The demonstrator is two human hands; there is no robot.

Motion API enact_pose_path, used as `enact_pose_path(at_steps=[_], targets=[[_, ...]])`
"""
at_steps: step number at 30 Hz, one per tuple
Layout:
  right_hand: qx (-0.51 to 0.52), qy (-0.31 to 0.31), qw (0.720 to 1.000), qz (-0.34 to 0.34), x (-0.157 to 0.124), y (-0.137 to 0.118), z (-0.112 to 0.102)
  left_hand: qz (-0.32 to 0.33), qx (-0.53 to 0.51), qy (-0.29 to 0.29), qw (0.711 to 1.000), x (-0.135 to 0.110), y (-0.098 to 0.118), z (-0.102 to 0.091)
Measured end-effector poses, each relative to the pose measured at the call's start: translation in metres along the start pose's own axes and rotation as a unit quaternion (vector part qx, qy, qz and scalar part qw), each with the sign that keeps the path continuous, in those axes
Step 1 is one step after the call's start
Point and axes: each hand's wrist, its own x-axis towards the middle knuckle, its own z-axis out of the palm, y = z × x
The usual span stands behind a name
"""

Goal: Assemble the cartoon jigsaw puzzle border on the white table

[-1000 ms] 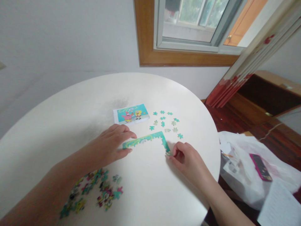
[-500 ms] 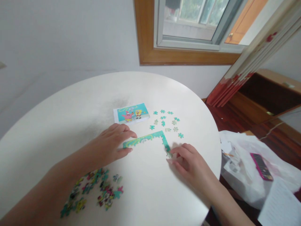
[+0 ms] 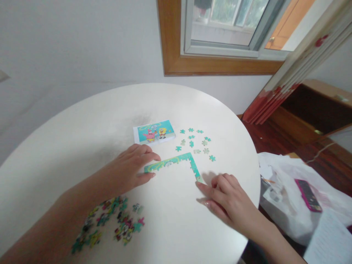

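Note:
An L-shaped strip of joined teal puzzle edge pieces (image 3: 176, 160) lies on the round white table (image 3: 82, 139). My left hand (image 3: 129, 168) rests flat and open on the table, with its thumb and forefinger on either side of the strip's left end. My right hand (image 3: 224, 194) lies low on the table with its fingers stretched out. Its forefinger tip touches the strip's lower right end, and nothing shows in its fingers. Several loose teal pieces (image 3: 195, 141) are scattered just beyond the strip.
A small picture box (image 3: 154, 132) sits behind my left hand. A heap of colourful pieces (image 3: 115, 223) lies by my left forearm. Off the table's right edge are a white plastic bag (image 3: 283, 198), a pink phone (image 3: 308, 190) and paper (image 3: 327, 234). A curtain (image 3: 288, 73) hangs at right.
My right hand was pinching a small piece at the strip's lower end. It has since flattened out and slid back toward me, with the fingertip still at that end. My left hand has stayed put.

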Motion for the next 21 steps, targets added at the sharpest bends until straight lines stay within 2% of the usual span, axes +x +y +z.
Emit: enact_pose_path(at_steps=[4,9,12,15,21], targets=[[0.005,-0.011,1.0,0.007,0.0006,-0.0032,0.0,0.003,-0.005,-0.001,1.0,0.0001,0.0005,-0.0009],[0.023,-0.003,1.0,0.002,0.0024,-0.0049,-0.0028,-0.001,-0.006,-0.005,1.0,0.0009,0.002,-0.0024],[0.036,0.009,0.999,0.021,0.0015,-0.0029,-0.0044,0.003,-0.004,-0.006,1.0,0.0007,0.0019,-0.0019],[0.028,0.03,0.998,0.041,0.0001,0.0003,-0.0041,0.003,-0.003,0.001,1.0,0.0003,0.0009,-0.0008],[0.001,0.032,0.999,0.029,0.0015,0.0008,-0.0004,0.004,-0.005,0.0,1.0,0.0002,0.0,-0.0001]])
